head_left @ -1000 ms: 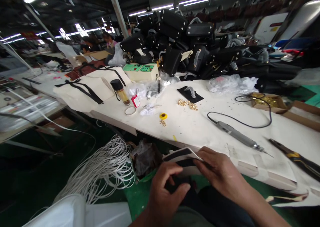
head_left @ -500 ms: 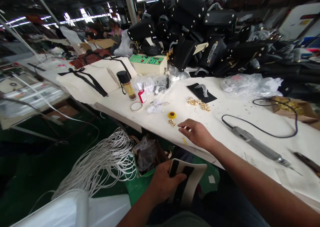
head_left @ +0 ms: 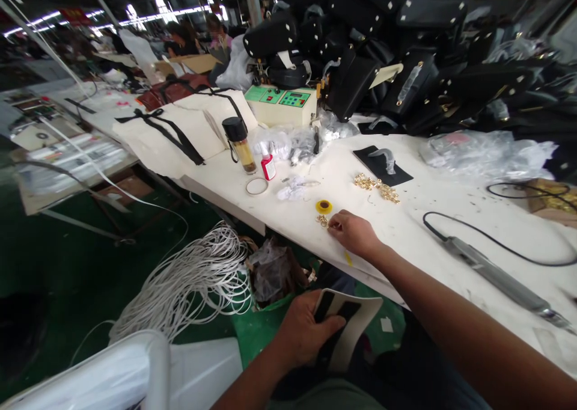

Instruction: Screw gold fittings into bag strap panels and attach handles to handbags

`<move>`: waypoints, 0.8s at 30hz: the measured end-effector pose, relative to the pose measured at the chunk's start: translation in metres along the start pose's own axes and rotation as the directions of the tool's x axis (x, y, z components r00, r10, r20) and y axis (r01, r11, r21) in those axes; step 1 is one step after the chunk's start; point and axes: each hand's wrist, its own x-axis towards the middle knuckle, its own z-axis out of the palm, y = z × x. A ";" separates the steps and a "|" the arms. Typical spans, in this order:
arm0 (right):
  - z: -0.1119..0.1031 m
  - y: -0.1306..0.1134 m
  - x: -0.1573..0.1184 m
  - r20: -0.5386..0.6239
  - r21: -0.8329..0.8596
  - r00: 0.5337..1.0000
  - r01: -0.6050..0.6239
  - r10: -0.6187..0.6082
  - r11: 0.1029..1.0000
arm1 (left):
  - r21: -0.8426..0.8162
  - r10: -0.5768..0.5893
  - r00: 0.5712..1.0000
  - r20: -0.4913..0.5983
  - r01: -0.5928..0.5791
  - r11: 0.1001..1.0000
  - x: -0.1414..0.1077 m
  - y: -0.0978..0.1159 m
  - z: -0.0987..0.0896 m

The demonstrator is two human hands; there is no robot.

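Observation:
In my left hand (head_left: 309, 332) is a flat cream panel with black strips (head_left: 360, 311), held below the table edge with the thumb on its face. My right hand (head_left: 354, 232) is over the table, thumb and fingers pinched together at the edge of a small cluster of gold-coloured metal pieces (head_left: 321, 220). Whatever lies between those fingertips is too small to make out. Just behind the cluster sits a yellow ring-shaped roll (head_left: 323, 207). Farther back, a larger heap of gold-coloured pieces (head_left: 378, 187) lies beside a black panel (head_left: 396, 174).
A grey electric screwdriver (head_left: 496, 275) with a black cord lies at the right. Toward the back stand a red bottle (head_left: 268, 167), a drink bottle (head_left: 243, 151) and a control box (head_left: 288, 112). Black bags (head_left: 351, 85) are piled behind. White cord (head_left: 189, 290) is heaped on the floor.
My right hand has moved to the small gold-coloured cluster, and its parted fingers have closed into a pinch. My left hand still holds the panel. The view has shifted slightly.

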 end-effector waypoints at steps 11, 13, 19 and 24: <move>-0.021 0.003 -0.013 0.053 0.000 0.998 -0.039 0.039 0.999 | 0.261 0.230 0.971 -0.063 -0.206 0.943 -0.013 0.007 0.001; -0.029 0.004 -0.034 0.042 0.110 0.995 -0.094 0.089 0.989 | 0.297 0.423 0.904 -0.062 -0.388 0.873 -0.015 0.006 0.003; -0.056 -0.005 -0.139 0.233 0.847 0.955 -0.292 0.182 0.444 | 0.480 0.806 0.582 0.109 -0.741 0.470 -0.015 0.011 0.006; -0.064 -0.013 -0.203 0.340 0.900 0.925 -0.373 0.170 0.228 | 0.538 0.845 0.484 0.228 -0.786 0.305 -0.012 0.027 0.022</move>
